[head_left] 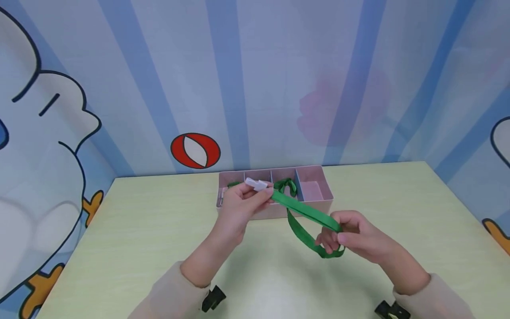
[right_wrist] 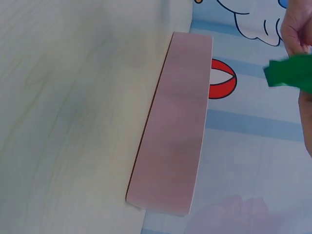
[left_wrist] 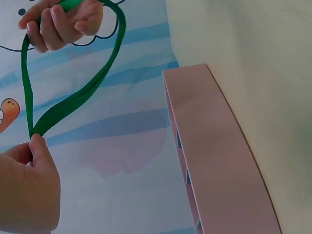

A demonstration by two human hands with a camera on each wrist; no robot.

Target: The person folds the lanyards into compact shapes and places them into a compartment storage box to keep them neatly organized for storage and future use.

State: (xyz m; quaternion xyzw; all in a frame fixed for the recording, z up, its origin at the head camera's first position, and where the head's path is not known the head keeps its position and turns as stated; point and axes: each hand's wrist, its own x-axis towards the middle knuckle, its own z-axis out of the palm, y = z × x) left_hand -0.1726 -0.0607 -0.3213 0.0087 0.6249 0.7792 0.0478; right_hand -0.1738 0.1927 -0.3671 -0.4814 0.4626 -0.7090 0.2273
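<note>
A green lanyard (head_left: 307,211) with a white plastic clip (head_left: 256,184) is stretched between both hands, above the table and in front of the box. My left hand (head_left: 239,208) pinches it beside the clip between thumb and fingers. To the right and lower, my right hand (head_left: 358,235) grips the strap, with its fingers curled inside the loop. In the left wrist view, the lanyard (left_wrist: 75,105) hangs as a wide loop from the right hand (left_wrist: 63,24) to the pinching left thumb. Only a blurred piece of green strap (right_wrist: 290,73) shows in the right wrist view.
A pink divided box (head_left: 292,213) stands at the table's back edge, partly behind the left hand. Another green strap (head_left: 285,184) lies coiled in one compartment, with blue dividers beside it. A cartoon-printed curtain (head_left: 271,88) rises behind the pale table (head_left: 167,212).
</note>
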